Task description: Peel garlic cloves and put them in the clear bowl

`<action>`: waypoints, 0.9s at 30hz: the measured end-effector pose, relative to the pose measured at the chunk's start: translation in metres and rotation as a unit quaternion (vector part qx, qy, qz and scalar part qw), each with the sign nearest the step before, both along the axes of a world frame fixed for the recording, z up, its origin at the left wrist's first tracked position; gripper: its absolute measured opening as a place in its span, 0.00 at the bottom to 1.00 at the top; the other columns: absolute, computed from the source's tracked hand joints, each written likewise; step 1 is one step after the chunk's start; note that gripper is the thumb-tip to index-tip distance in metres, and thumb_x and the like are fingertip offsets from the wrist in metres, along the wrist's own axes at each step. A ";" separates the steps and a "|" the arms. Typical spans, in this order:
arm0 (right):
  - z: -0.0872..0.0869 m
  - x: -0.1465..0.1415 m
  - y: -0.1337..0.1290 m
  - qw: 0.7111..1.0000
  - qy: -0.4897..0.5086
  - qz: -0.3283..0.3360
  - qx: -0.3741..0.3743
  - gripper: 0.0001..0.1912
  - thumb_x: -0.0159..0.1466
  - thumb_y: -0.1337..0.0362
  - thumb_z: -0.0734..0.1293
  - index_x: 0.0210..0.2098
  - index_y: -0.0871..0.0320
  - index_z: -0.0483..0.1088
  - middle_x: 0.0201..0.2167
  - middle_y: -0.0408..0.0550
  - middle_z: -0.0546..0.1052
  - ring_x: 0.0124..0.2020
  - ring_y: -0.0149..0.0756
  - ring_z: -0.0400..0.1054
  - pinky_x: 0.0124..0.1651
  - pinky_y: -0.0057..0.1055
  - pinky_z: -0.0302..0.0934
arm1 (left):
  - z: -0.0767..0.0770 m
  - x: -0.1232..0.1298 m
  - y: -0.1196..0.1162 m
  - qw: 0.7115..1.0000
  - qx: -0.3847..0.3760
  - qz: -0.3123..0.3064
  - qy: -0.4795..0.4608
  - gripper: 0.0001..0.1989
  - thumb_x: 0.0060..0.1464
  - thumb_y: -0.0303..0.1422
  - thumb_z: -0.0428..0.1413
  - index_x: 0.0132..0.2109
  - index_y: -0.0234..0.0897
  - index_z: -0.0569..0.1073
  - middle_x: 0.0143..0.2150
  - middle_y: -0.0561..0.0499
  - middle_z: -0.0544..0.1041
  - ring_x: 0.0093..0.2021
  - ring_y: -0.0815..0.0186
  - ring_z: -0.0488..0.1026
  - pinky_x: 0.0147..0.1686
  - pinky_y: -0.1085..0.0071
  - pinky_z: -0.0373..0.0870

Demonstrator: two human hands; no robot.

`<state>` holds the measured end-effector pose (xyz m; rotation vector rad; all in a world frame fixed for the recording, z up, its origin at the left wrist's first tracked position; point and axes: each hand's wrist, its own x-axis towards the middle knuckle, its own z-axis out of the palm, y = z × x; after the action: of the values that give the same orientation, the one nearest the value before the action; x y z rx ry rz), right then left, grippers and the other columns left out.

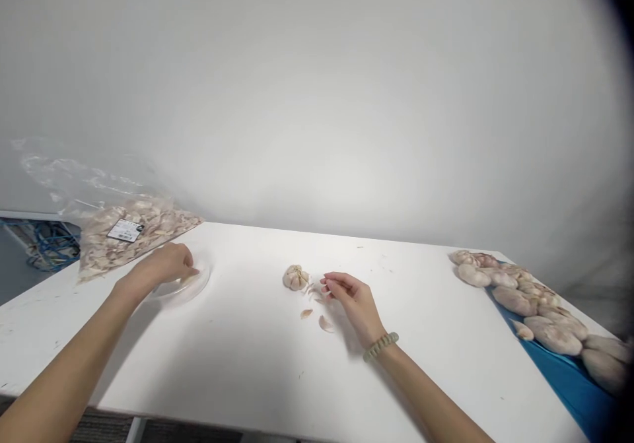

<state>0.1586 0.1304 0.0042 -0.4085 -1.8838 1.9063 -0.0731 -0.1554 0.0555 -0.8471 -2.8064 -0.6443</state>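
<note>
My left hand reaches into a clear round bowl on the left part of the table; its fingers are bent together, and what they hold, if anything, is too small to name. Beside a partly opened garlic bulb near the middle is my right hand, with a green beaded bracelet at the wrist. Its fingers are curled with the tips close together, and I cannot make out anything between them. Bits of garlic skin lie just below the bulb and the right fingertips.
A clear plastic bag of garlic skins with a white label leans at the back left. Several garlic bulbs line the right edge on a blue cloth. Behind the white table rises a pale wall. Blue cables show at far left.
</note>
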 end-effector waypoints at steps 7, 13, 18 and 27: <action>-0.007 -0.002 0.008 0.975 -0.030 -0.062 0.212 0.11 0.56 0.63 0.62 0.37 0.59 0.72 0.33 0.51 0.75 0.31 0.39 0.66 0.36 0.37 0.61 | 0.011 0.076 0.101 0.988 -0.006 -0.137 0.067 0.15 0.56 0.36 0.44 0.46 0.39 0.71 0.47 0.45 0.73 0.49 0.57 0.68 0.47 0.62 0.62; -0.008 0.000 0.009 0.934 -0.047 -0.063 0.348 0.11 0.54 0.67 0.64 0.38 0.58 0.72 0.33 0.49 0.73 0.35 0.41 0.63 0.42 0.41 0.59 | -0.037 0.096 0.162 0.952 0.020 -0.297 -0.077 0.16 0.46 0.34 0.56 0.44 0.43 0.73 0.42 0.48 0.72 0.44 0.57 0.68 0.41 0.65 0.65; -0.005 0.001 0.004 0.951 -0.026 -0.027 0.305 0.17 0.56 0.61 0.65 0.44 0.58 0.68 0.36 0.50 0.73 0.36 0.39 0.65 0.40 0.39 0.61 | -0.037 0.098 0.159 0.962 0.132 -0.223 -0.091 0.21 0.48 0.39 0.56 0.50 0.39 0.68 0.44 0.46 0.65 0.42 0.61 0.68 0.42 0.64 0.66; 0.003 0.005 -0.011 0.968 0.049 0.014 0.247 0.16 0.60 0.57 0.63 0.46 0.56 0.67 0.35 0.50 0.72 0.32 0.36 0.67 0.36 0.34 0.64 | -0.039 0.154 0.163 0.842 0.323 -0.201 -0.382 0.21 0.59 0.49 0.38 0.45 0.39 0.64 0.49 0.44 0.65 0.46 0.63 0.68 0.37 0.70 0.69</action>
<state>0.1639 0.1194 0.0072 -0.1265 -2.2090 1.3689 0.0809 0.0077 0.0167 -1.2063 -2.5842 -2.2711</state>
